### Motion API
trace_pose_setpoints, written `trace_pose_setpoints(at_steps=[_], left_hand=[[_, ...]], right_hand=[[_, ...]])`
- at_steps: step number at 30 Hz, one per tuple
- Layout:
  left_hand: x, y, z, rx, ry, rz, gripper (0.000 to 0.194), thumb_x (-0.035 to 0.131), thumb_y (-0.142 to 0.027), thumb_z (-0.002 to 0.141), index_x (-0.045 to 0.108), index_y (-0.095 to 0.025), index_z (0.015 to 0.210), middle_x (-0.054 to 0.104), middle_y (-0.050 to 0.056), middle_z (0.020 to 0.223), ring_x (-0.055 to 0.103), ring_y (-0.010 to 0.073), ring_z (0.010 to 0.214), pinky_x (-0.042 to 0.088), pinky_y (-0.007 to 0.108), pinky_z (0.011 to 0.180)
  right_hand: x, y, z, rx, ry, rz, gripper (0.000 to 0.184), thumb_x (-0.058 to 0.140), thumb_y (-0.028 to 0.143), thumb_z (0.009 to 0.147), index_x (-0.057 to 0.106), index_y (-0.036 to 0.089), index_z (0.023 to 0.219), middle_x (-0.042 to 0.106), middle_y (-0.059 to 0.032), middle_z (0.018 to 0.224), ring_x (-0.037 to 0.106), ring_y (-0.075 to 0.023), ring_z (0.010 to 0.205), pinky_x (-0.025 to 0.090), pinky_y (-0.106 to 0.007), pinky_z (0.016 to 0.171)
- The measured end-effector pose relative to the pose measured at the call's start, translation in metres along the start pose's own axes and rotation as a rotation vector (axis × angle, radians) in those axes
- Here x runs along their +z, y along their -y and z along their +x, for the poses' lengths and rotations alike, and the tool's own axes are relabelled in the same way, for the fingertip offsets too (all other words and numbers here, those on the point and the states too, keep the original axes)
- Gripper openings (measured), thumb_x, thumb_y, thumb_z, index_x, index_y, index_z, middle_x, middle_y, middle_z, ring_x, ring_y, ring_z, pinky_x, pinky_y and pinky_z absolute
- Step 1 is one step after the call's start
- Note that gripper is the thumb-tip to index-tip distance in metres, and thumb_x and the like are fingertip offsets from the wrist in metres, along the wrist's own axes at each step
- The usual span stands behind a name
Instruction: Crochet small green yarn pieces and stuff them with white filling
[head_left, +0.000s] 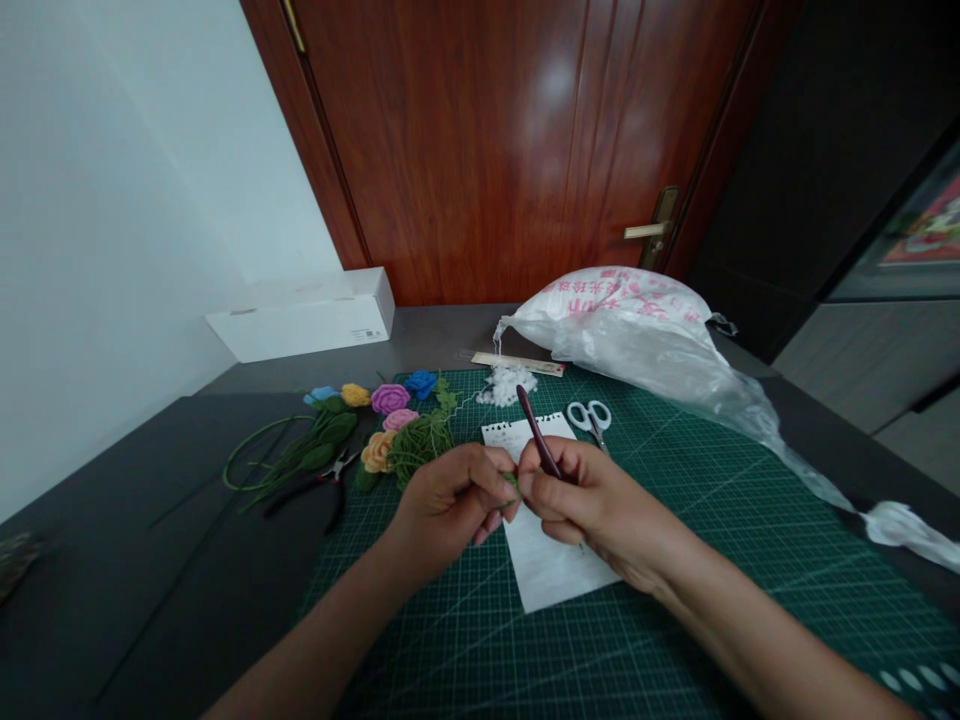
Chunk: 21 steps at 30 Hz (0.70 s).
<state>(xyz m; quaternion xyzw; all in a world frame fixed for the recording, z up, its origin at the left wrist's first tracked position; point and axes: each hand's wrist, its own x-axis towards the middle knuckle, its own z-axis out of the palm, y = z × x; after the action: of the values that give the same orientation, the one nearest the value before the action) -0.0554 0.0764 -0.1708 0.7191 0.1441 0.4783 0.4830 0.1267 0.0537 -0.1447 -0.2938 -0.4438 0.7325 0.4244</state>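
Room: reddish-brown wooden door (480, 150) ahead, beyond a dark surface (127, 500)
Mat: green cutting mat (480, 650) on the surface, white plastic sack (622, 320) lying across its far edge
Left of mat: crocheted flowers (390, 400), green stems (300, 450), pliers (334, 470)
On mat: white notepaper (544, 565) beneath the hands, scissors (589, 418) just beyond, white stuffing (506, 385) near the sack
Hands: close together above the notepaper, left hand (450, 505) pinching green yarn (510, 483), right hand (585, 495) gripping a dark crochet hook (538, 432)
Hook tip: hidden by the right hand
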Motion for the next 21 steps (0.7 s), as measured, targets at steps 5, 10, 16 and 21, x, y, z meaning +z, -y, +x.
trace_pose_setpoints(at_steps=[5, 10, 16, 21], left_hand=[[0.002, 0.001, 0.0, -0.042, -0.036, -0.09, 0.005, 0.061, -0.017, 0.098, 0.061, -0.021, 0.095, 0.062, -0.003, 0.073, 0.058, 0.0057, 0.048, 0.046, 0.012, 0.041], [0.002, 0.001, 0.002, -0.099, -0.078, -0.169, 0.009, 0.066, -0.022, 0.096, 0.058, -0.02, 0.1, 0.068, -0.001, 0.074, 0.058, 0.0078, 0.05, 0.048, 0.016, 0.043], [-0.002, -0.006, 0.008, -0.137, -0.236, -0.161, 0.015, 0.072, -0.025, 0.091, 0.061, -0.017, 0.096, 0.067, 0.0, 0.073, 0.06, 0.0092, 0.052, 0.051, 0.02, 0.046], [-0.004, -0.009, 0.009, -0.157, -0.283, -0.141, 0.014, 0.073, -0.021, 0.086, 0.062, -0.016, 0.092, 0.068, 0.0, 0.073, 0.059, 0.009, 0.05, 0.05, 0.021, 0.046]], right_hand=[[0.0, -0.002, 0.002, -0.044, 0.018, -0.025, 0.039, 0.086, 0.045, 0.075, 0.057, 0.018, 0.077, 0.061, 0.0056, 0.06, 0.023, -0.0016, 0.041, 0.015, -0.019, 0.038], [-0.005, 0.001, 0.006, -0.236, -0.14, -0.056, 0.038, 0.074, 0.052, 0.087, 0.059, 0.018, 0.078, 0.038, 0.0112, 0.053, 0.023, -0.0043, 0.043, 0.018, -0.019, 0.04], [-0.015, 0.004, 0.0, -0.443, -0.201, -0.288, 0.031, 0.056, 0.051, 0.101, 0.064, 0.021, 0.102, 0.038, 0.0081, 0.061, 0.032, -0.0079, 0.047, 0.026, -0.02, 0.042], [-0.015, 0.005, -0.001, -0.566, -0.175, -0.315, 0.03, 0.058, 0.048, 0.101, 0.064, 0.022, 0.087, 0.055, 0.0002, 0.081, 0.052, -0.0127, 0.074, 0.046, -0.025, 0.067]])
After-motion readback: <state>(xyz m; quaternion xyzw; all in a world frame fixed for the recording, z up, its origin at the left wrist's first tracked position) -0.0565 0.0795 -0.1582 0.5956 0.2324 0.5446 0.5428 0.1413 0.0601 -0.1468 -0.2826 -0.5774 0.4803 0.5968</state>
